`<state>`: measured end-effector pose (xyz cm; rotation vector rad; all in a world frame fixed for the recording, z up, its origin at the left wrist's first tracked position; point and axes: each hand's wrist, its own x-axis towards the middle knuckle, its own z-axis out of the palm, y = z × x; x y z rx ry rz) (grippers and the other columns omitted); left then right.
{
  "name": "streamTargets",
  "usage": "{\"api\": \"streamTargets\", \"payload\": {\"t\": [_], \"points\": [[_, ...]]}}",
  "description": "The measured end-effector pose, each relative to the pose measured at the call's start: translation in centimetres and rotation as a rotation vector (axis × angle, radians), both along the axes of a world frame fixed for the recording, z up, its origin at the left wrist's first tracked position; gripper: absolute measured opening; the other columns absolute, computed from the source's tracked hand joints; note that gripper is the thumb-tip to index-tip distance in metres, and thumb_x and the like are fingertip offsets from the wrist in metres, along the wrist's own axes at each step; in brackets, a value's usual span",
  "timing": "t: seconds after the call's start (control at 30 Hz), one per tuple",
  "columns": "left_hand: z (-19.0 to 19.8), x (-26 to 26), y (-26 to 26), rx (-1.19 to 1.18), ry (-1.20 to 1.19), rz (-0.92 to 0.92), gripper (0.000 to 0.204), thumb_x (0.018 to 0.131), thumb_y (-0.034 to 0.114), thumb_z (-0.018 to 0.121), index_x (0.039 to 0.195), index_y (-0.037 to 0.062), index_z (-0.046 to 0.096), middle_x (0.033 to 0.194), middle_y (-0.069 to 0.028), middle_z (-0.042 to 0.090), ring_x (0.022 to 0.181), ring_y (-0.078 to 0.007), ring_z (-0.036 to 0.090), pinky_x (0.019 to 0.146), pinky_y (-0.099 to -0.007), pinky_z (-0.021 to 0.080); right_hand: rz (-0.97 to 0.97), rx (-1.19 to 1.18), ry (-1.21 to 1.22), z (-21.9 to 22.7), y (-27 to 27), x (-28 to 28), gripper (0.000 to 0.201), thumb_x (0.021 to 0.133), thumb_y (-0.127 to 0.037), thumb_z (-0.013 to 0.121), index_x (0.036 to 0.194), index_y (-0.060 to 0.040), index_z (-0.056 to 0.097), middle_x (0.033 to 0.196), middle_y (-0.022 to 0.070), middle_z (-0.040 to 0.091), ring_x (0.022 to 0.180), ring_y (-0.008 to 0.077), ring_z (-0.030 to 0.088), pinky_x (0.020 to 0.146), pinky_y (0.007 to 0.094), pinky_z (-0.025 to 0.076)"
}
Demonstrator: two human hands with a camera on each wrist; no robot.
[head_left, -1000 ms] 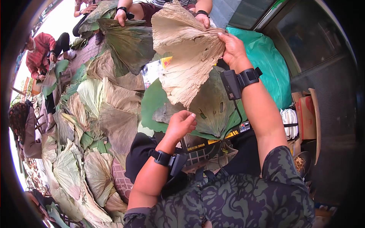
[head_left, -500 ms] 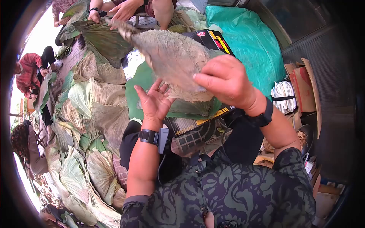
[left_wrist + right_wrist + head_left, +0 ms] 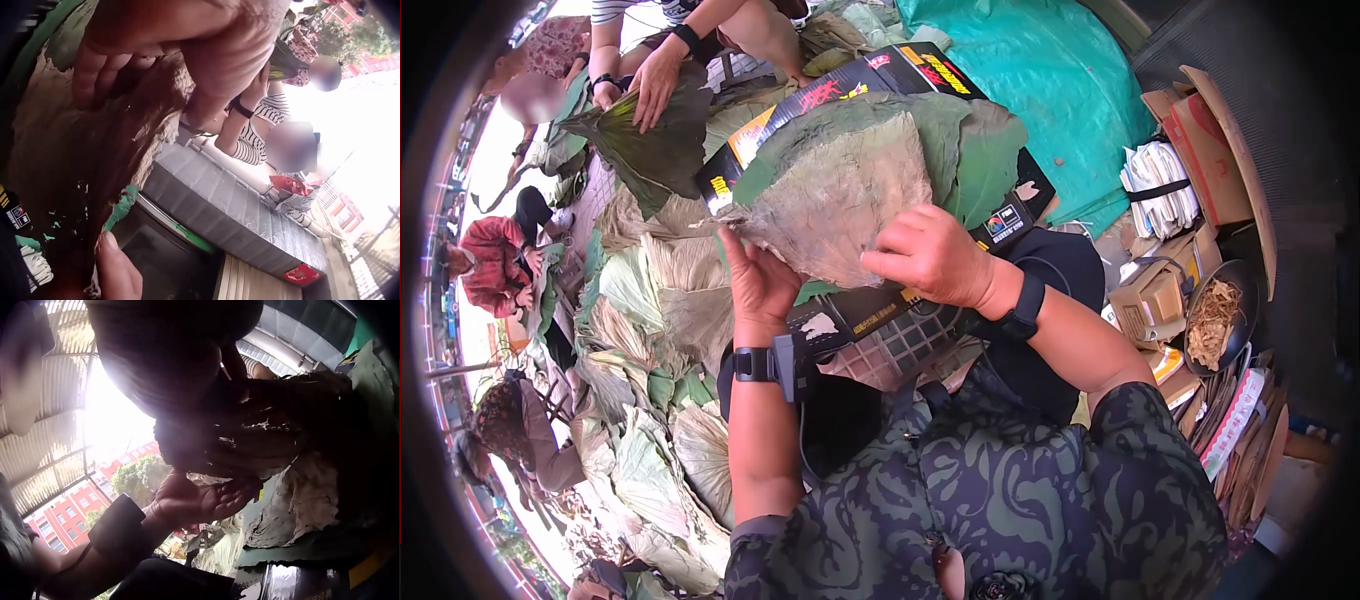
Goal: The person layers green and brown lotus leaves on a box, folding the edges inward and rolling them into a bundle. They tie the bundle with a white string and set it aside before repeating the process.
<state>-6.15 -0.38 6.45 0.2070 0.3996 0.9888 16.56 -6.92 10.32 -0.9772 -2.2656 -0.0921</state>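
Observation:
A dried, pale brown lotus leaf [image 3: 840,205] is held low over greener leaves [image 3: 988,160], which lie on a black printed carton [image 3: 875,68]. My right hand [image 3: 940,258] pinches the near edge of the dried leaf; its thumb shows at that edge in the left wrist view. At the leaf's left end is my left hand [image 3: 762,285], its thumb beside the twisted tip. In the right wrist view the left hand [image 3: 194,503] is palm up, with extended fingers beneath the leaf. Small holes and tears mark the leaf [image 3: 262,440].
Dried leaves [image 3: 660,470] cover the ground to the left. Across the carton, another person's hands [image 3: 655,85] touch a dark green leaf [image 3: 655,140]. A green tarp [image 3: 1040,100] lies at the far right, near cardboard boxes [image 3: 1205,150] and a pan [image 3: 1220,320] of dry scraps.
The dried leaf has been swung down and laid flatter over the carton. My right hand has moved lower and nearer; my left hand has shifted to the leaf's left end.

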Motion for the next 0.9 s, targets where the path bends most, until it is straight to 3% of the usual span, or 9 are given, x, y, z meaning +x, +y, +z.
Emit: {"api": "streamTargets", "payload": {"t": [0.07, 0.1, 0.27, 0.37, 0.43, 0.47, 0.57, 0.63, 0.9], "points": [[0.6, 1.0, 0.3, -0.112, 0.523, -0.111, 0.051, 0.083, 0.033, 0.058, 0.125, 0.0094, 0.041, 0.119, -0.0103, 0.052, 0.110, -0.0309, 0.049, 0.092, -0.0512, 0.040, 0.000, 0.013, 0.031, -0.2, -0.1, 0.0, 0.016, 0.068, -0.015, 0.053, 0.083, -0.0151, 0.058, 0.069, -0.0004, 0.046, 0.068, 0.0176, 0.051, 0.060, 0.0300, 0.041], [1.3, 1.9, 0.2, -0.173, 0.517, -0.085, 0.035, 0.084, 0.013, 0.052, 0.118, 0.0048, 0.044, 0.112, -0.0126, 0.054, 0.103, -0.0319, 0.053, 0.090, -0.0510, 0.042, -0.028, 0.016, 0.065, -0.2, -0.1, 0.1, 0.016, 0.068, -0.014, 0.053, 0.084, -0.0147, 0.058, 0.071, 0.0002, 0.048, 0.068, 0.0182, 0.052, 0.061, 0.0306, 0.041], [4.0, 4.5, 1.6, -0.254, 0.527, 0.107, 0.021, 0.083, 0.002, 0.044, 0.103, -0.0050, 0.047, 0.105, -0.0184, 0.055, 0.097, -0.0330, 0.055, 0.091, -0.0499, 0.043, -0.309, 0.124, 0.232, -1.8, 0.3, 1.9, 0.028, 0.064, -0.007, 0.061, 0.092, -0.0108, 0.061, 0.080, 0.0026, 0.057, 0.076, 0.0243, 0.056, 0.069, 0.0358, 0.044], [5.7, 5.4, 3.4, -0.174, 0.482, 0.099, 0.016, 0.083, 0.002, 0.045, 0.096, -0.0052, 0.049, 0.099, -0.0164, 0.058, 0.094, -0.0312, 0.057, 0.088, -0.0459, 0.046, -0.698, 0.020, 0.420, -3.9, 1.9, 4.3, 0.021, 0.070, -0.009, 0.055, 0.090, -0.0120, 0.061, 0.081, 0.0075, 0.057, 0.077, 0.0281, 0.055, 0.070, 0.0381, 0.044], [6.3, 5.3, 4.7, -0.068, 0.554, 0.096, 0.012, 0.083, 0.001, 0.045, 0.092, -0.0047, 0.051, 0.092, -0.0145, 0.059, 0.089, -0.0289, 0.058, 0.085, -0.0413, 0.047, -0.846, -0.554, 0.349, -3.3, 3.1, 5.9, 0.026, 0.070, -0.007, 0.055, 0.094, -0.0120, 0.063, 0.086, 0.0086, 0.060, 0.084, 0.0305, 0.056, 0.073, 0.0386, 0.045], [6.6, 5.2, 5.2, -0.008, 0.509, 0.074, 0.012, 0.082, 0.000, 0.047, 0.093, -0.0043, 0.051, 0.090, -0.0131, 0.060, 0.085, -0.0273, 0.059, 0.084, -0.0381, 0.048, -0.841, -0.550, 0.353, -2.8, 4.0, 6.7, 0.026, 0.070, -0.007, 0.055, 0.094, -0.0120, 0.063, 0.086, 0.0086, 0.060, 0.084, 0.0305, 0.056, 0.073, 0.0386, 0.045], [8.1, 6.1, 4.4, 0.163, 0.484, 0.191, 0.013, 0.082, 0.000, 0.048, 0.094, -0.0038, 0.051, 0.090, -0.0123, 0.060, 0.086, -0.0255, 0.059, 0.082, -0.0382, 0.049, -0.840, -0.395, 0.535, -0.2, 5.9, 8.2, 0.030, 0.070, -0.003, 0.054, 0.097, -0.0122, 0.063, 0.090, 0.0084, 0.061, 0.088, 0.0301, 0.056, 0.075, 0.0376, 0.046], [7.7, 6.1, 3.8, 0.141, 0.529, 0.340, 0.010, 0.083, 0.001, 0.049, 0.092, -0.0005, 0.053, 0.089, -0.0096, 0.060, 0.083, -0.0225, 0.059, 0.075, -0.0370, 0.050, -0.699, 0.091, 0.513, 1.1, 6.2, 8.6, 0.031, 0.070, -0.004, 0.057, 0.100, -0.0111, 0.063, 0.097, 0.0094, 0.061, 0.091, 0.0308, 0.056, 0.078, 0.0372, 0.046], [-5.6, 5.1, -0.3, -0.510, 0.782, 0.262, 0.007, 0.081, 0.009, 0.057, 0.084, 0.0068, 0.051, 0.067, -0.0034, 0.046, 0.053, -0.0133, 0.043, 0.044, -0.0251, 0.038, -0.725, -0.020, 0.013, -7.6, 4.2, 7.5, 0.022, 0.075, -0.011, 0.051, 0.095, -0.0105, 0.060, 0.107, 0.0100, 0.054, 0.107, 0.0336, 0.046, 0.089, 0.0409, 0.039]]}}
